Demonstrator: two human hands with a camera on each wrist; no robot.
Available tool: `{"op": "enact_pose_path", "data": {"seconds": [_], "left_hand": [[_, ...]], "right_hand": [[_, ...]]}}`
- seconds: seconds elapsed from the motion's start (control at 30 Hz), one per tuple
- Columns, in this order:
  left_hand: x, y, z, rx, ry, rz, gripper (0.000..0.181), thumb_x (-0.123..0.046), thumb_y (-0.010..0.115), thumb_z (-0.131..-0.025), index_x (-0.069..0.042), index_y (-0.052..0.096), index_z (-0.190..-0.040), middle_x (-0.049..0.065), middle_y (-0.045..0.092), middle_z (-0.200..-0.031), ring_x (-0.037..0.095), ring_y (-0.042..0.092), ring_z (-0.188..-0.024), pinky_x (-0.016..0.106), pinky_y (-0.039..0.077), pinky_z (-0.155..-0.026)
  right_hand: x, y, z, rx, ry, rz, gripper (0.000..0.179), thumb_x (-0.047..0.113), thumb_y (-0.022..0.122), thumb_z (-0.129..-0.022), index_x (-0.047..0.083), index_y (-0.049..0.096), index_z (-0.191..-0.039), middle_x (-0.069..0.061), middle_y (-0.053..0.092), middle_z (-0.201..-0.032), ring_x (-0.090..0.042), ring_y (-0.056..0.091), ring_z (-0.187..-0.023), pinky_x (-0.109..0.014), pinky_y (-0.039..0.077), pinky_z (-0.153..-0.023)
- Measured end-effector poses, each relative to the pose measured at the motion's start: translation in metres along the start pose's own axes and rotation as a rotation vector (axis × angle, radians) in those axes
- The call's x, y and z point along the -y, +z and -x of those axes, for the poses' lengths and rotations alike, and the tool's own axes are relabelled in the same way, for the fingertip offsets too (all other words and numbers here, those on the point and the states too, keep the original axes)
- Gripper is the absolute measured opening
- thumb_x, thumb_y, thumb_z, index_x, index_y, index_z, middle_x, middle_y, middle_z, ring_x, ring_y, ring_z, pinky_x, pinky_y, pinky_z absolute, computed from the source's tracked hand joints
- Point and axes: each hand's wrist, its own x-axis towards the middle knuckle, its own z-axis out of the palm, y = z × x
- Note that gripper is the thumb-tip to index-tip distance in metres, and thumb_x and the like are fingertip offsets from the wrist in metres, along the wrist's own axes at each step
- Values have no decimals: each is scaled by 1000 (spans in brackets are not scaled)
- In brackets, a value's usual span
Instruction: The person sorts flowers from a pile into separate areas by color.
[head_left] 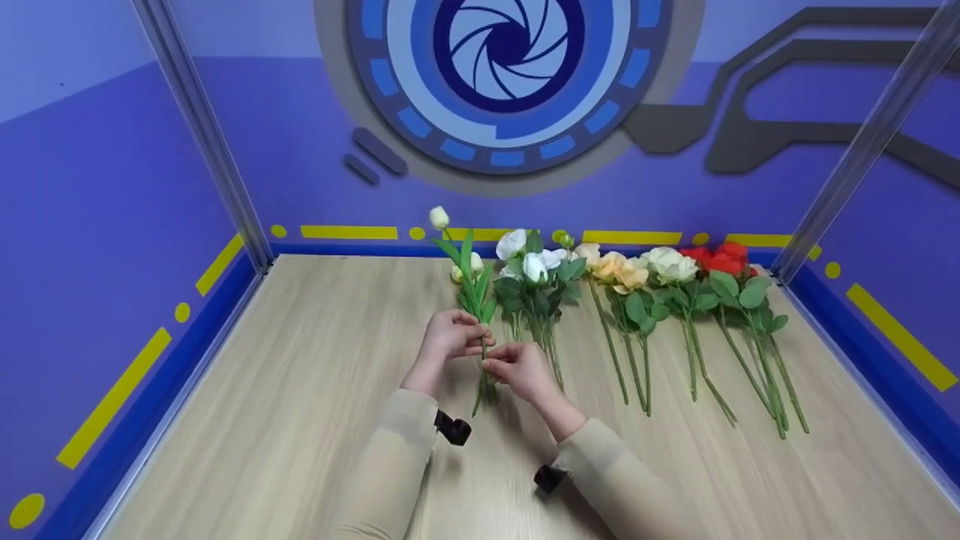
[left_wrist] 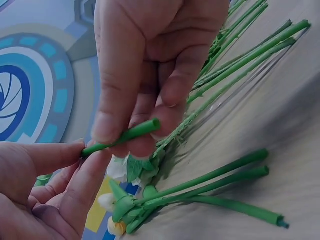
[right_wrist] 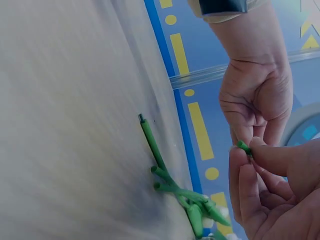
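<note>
A white tulip (head_left: 439,217) on a green stem stands upright between my two hands. My left hand (head_left: 454,337) pinches the stem below the leaves. Lower down, my right hand (head_left: 525,367) pinches the same stem near its cut end, which pokes out past the fingers in the left wrist view. Beneath it, more tulips (left_wrist: 215,185) lie on the table with several stems spread; one stem has a dark tip. Their pale heads are partly hidden by leaves in the head view.
To the right, in a row on the wooden table (head_left: 300,420), lie white flowers (head_left: 536,266), peach flowers (head_left: 622,271), cream flowers (head_left: 670,264) and red flowers (head_left: 726,259), stems toward me. Blue-purple panels (head_left: 285,150) wall in the back and sides.
</note>
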Motion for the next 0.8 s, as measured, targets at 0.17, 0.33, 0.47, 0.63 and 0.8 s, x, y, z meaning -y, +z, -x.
{"op": "enact_pose_path", "data": {"seconds": [0.17, 0.33, 0.47, 0.63, 0.8], "left_hand": [[2, 3, -2, -7, 13, -65, 23, -3, 70, -96, 7, 66, -117, 21, 78, -104, 26, 79, -87, 32, 65, -73], [6, 4, -7, -38, 47, -120, 29, -11, 70, -98, 6, 68, -121, 22, 77, -104, 21, 78, -79, 32, 64, -70], [11, 9, -11, -55, 64, -184, 26, -11, 73, -96, 6, 69, -116, 19, 77, -95, 15, 73, -67, 29, 63, -63], [19, 17, -16, -71, 67, -254, 17, -4, 74, -92, 5, 67, -105, 9, 70, -78, 13, 65, -59, 28, 61, -58], [28, 22, -21, -95, 31, -326, 11, -2, 74, -92, 2, 66, -98, 4, 65, -65, 12, 61, -52, 28, 58, -54]], "right_hand": [[-4, -4, 3, 6, 28, -16, 9, -1, 73, -92, -9, 73, -95, -13, 75, -80, -8, 66, -62, -32, 62, -65], [-8, -8, 9, 8, 50, 19, 10, 0, 74, -91, -9, 73, -94, -11, 76, -79, -6, 65, -61, -26, 59, -62], [-12, -7, 11, 7, 86, 40, 8, 1, 74, -92, -7, 74, -92, -9, 75, -78, -6, 65, -61, -24, 58, -61], [-17, -3, 12, 14, 131, 49, 5, 0, 75, -90, -5, 73, -89, -7, 74, -76, -9, 68, -60, -27, 59, -61], [-21, 0, 12, 30, 153, 85, 6, 0, 76, -88, -4, 73, -85, -6, 73, -73, -8, 66, -57, -24, 58, -58]]}}
